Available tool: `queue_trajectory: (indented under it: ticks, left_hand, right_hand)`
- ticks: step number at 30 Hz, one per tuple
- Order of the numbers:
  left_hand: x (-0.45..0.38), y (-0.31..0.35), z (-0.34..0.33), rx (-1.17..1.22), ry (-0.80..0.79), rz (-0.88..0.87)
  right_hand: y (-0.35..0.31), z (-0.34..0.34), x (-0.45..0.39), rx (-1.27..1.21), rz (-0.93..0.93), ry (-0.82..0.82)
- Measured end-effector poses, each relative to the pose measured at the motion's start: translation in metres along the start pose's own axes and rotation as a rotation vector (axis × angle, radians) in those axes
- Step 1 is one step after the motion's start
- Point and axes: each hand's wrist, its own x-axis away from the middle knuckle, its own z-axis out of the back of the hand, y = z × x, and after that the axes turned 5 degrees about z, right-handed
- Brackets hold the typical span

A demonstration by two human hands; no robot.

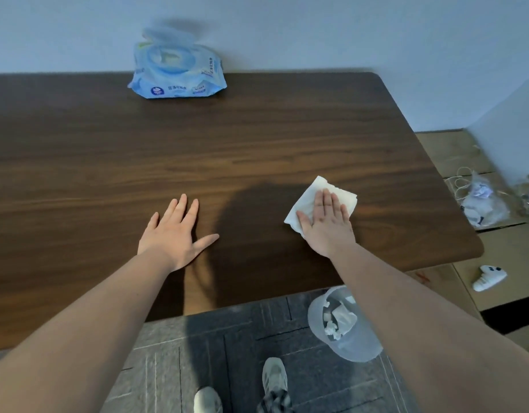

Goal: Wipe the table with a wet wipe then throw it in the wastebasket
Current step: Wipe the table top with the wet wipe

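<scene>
Head view. The wet wipe [310, 201] is a white, thin, roughly square sheet, lying unfolded but creased and slightly rumpled, with one corner pointing away from the person and its near edge hidden under the palm. It lies on the dark brown wood-grain table [197, 150], in the right near part of the top. The right hand [327, 223] rests flat on the wipe, palm down, fingers extended and held side by side, thumb out to the left across the sheet; it presses the wipe against the table rather than pinching it. The left hand [173, 231] lies flat on bare wood, well apart from the wipe, fingers spread and thumb splayed to the right, holding nothing. A blue pack of wipes [176, 76] with its lid flipped up sits at the far edge, against the wall. A translucent wastebasket [346, 344], containing crumpled white tissues, stands on the floor just beside the table's near edge, below the right forearm.
</scene>
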Motion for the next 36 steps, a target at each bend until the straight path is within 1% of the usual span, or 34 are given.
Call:
queue_trajectory:
  ticks: [8, 12, 16, 19, 22, 27, 29, 32, 36]
  left_hand:
    - [0.062, -0.154, -0.003, 0.034, 0.052, 0.268]
    - [0.105, -0.230, -0.009, 0.047, 0.032, 0.436]
    - [0.146, -0.291, -0.017, 0.076, 0.014, 0.574]
    - [0.170, -0.327, -0.025, 0.116, -0.007, 0.619]
    - [0.175, -0.342, -0.035, 0.142, -0.011, 0.609]
    - [0.168, -0.346, -0.045, 0.149, 0.023, 0.615]
    - [0.169, -0.348, -0.048, 0.152, 0.028, 0.603]
    - [0.171, -0.348, -0.051, 0.218, 0.054, 0.597]
    - [0.173, -0.345, -0.050, 0.271, 0.080, 0.600]
  right_hand:
    - [-0.152, -0.023, 0.012, 0.054, 0.264, -0.039]
    - [-0.235, -0.041, 0.028, 0.088, 0.397, -0.032]
    - [-0.317, -0.058, 0.047, 0.123, 0.535, -0.060]
    - [-0.374, -0.069, 0.061, 0.133, 0.624, -0.092]
    - [-0.424, -0.079, 0.070, 0.167, 0.705, -0.099]
    - [-0.490, -0.090, 0.079, 0.228, 0.799, -0.110]
    - [-0.511, -0.094, 0.084, 0.238, 0.829, -0.108]
    - [-0.538, -0.101, 0.092, 0.230, 0.901, -0.090]
    - [-0.562, -0.111, 0.101, 0.199, 1.007, -0.069]
